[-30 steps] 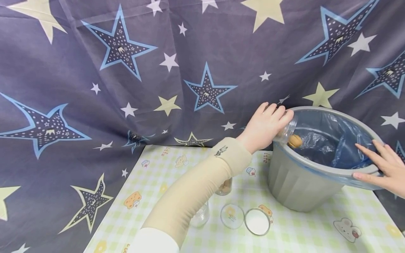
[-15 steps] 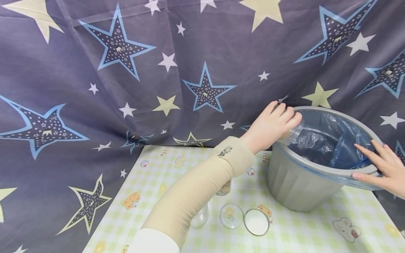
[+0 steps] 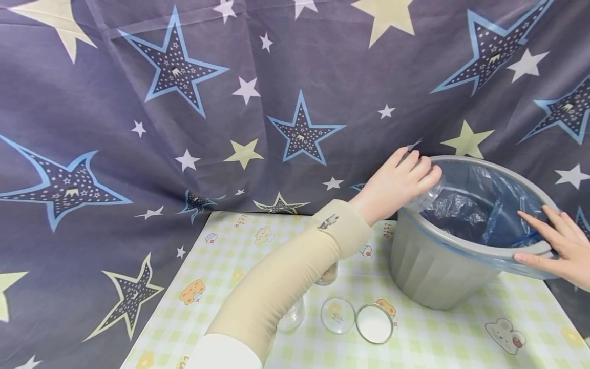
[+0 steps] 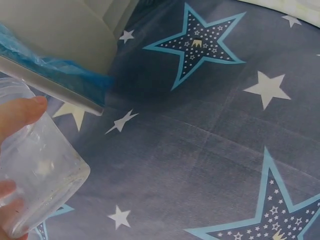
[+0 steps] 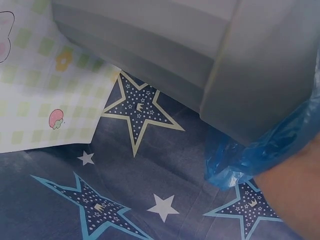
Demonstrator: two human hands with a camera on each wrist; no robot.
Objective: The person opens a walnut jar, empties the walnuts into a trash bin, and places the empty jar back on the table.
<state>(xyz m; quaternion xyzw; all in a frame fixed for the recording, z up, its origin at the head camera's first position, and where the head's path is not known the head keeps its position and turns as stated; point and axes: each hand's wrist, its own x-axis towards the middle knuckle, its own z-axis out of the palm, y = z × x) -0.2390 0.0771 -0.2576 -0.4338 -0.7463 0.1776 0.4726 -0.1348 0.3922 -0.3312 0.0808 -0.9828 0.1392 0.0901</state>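
In the head view my left hand (image 3: 397, 183) grips a clear jar (image 3: 426, 197) tipped over the near-left rim of a grey trash bin (image 3: 442, 271). Seen from the left wrist, the jar (image 4: 47, 165) looks emptied, with small specks near its base and the fingers and thumb round it. A blue bag (image 3: 470, 205) lines the bin and folds over its rim. My right hand (image 3: 560, 246) rests on the bin's right rim, fingers fairly straight; the right wrist view shows only part of that hand (image 5: 295, 195) beside the blue bag (image 5: 245, 160).
A jar with brown contents (image 3: 328, 277) and another clear jar (image 3: 292, 316) stand on the checked tablecloth (image 3: 221, 287), partly behind the left sleeve (image 3: 286, 277). Two round lids, one clear (image 3: 338, 315) and one white (image 3: 374, 323), lie nearby. A starry cloth (image 3: 207, 128) hangs behind.
The walnut-like brown item at the jar's mouth one second ago is out of sight now. My left hand has moved slightly right, tipping the jar further over the bin. The right hand stays put.
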